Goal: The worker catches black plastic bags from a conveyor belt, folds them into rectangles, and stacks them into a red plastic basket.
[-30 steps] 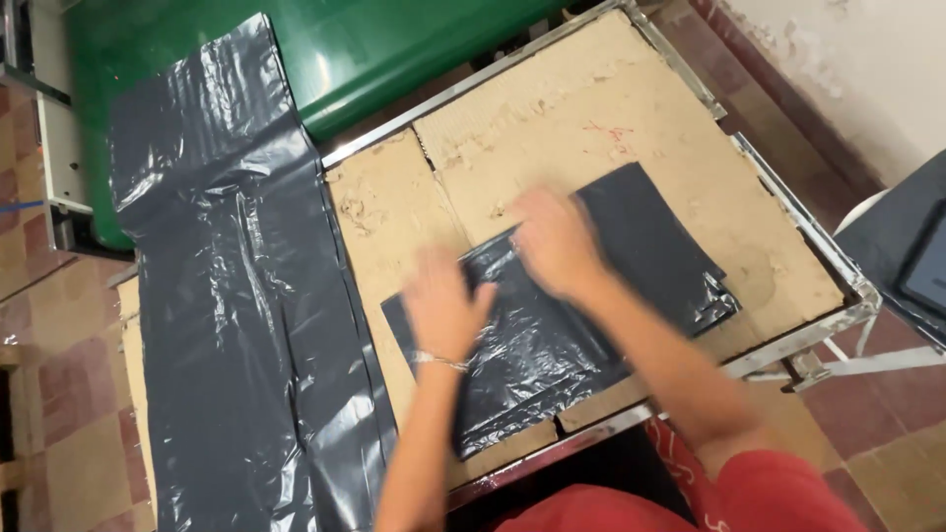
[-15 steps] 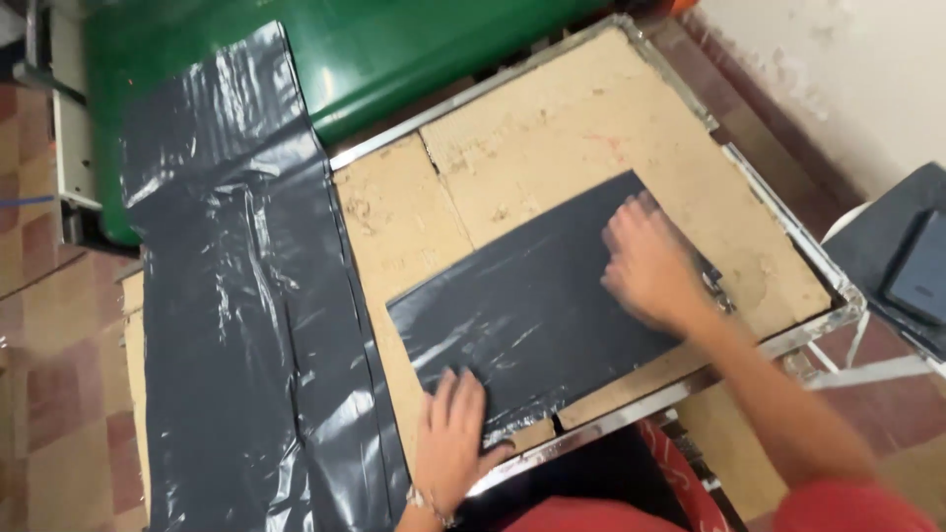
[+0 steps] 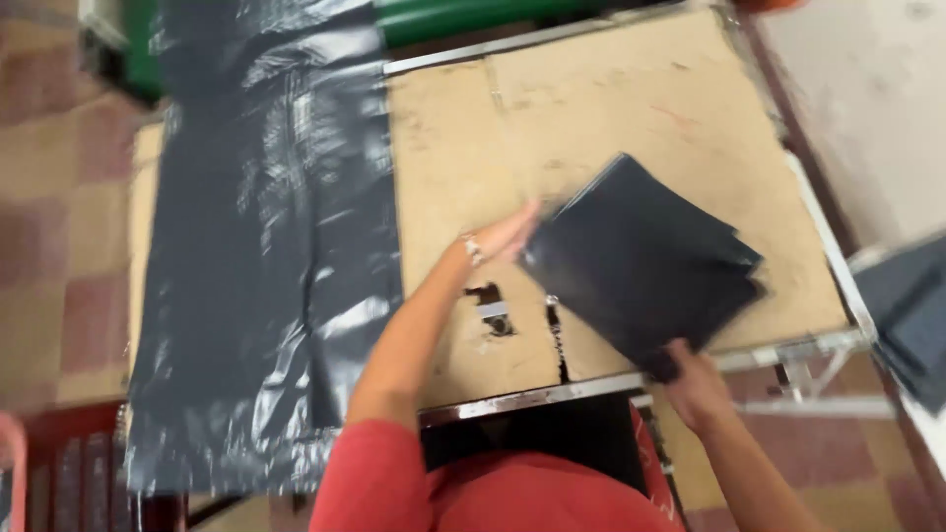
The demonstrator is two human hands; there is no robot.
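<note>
Gripping the near corner of a folded black plastic bag point(image 3: 645, 266), my right hand point(image 3: 695, 379) pinches it at the table's front edge, fingers closed on the sheet. My left hand point(image 3: 507, 236) lies flat and open, fingers straight, its tips pressed against the bag's left edge; a thin bracelet point(image 3: 475, 251) sits on that wrist. I see the folded bag as a dark, roughly square stack (the picture is blurred, so I cannot count its layers), tilted like a diamond over the right half of the table point(image 3: 611, 108), whose top is worn brown board inside a metal frame. Just below my left wrist the board has a ragged hole point(image 3: 490, 310) and a dark crack beside it. Further left, a long sheet of grey plastic film point(image 3: 266, 246) lies spread out, wrinkled and shiny, running from the far side to the near side and hanging over the table's left portion. Beyond the far edge I make out a green surface point(image 3: 463, 15). Red sleeves cover my upper arms.
</note>
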